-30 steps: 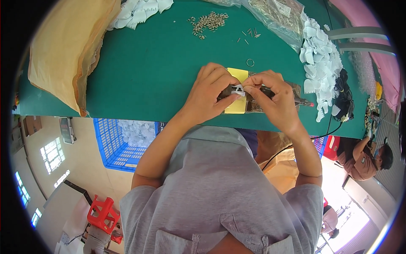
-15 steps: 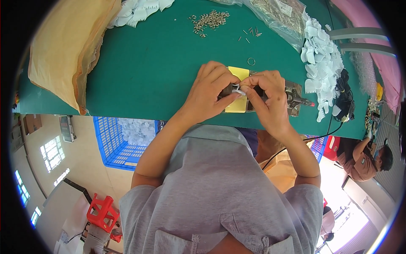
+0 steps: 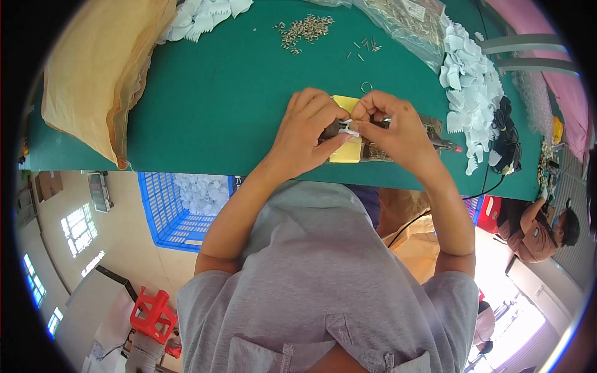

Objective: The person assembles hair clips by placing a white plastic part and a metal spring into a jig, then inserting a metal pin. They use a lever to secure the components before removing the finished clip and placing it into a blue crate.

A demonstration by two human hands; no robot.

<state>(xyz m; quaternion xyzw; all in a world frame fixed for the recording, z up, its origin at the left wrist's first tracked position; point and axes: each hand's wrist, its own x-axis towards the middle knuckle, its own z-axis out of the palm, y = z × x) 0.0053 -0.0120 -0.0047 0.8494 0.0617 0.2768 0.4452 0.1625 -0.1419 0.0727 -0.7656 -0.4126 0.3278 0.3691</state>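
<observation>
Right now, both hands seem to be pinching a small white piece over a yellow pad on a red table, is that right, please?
Not quite: the table is green, not red, as the head view shows. The rest holds: the left hand and right hand pinch the small white piece over the yellow pad.

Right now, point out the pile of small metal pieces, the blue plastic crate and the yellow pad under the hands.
Pile of small metal pieces (image 3: 303, 29), head view, middle of the heap.
Blue plastic crate (image 3: 163, 217), head view, its latticed side wall.
Yellow pad (image 3: 346, 102), head view, its bare upper edge.
</observation>
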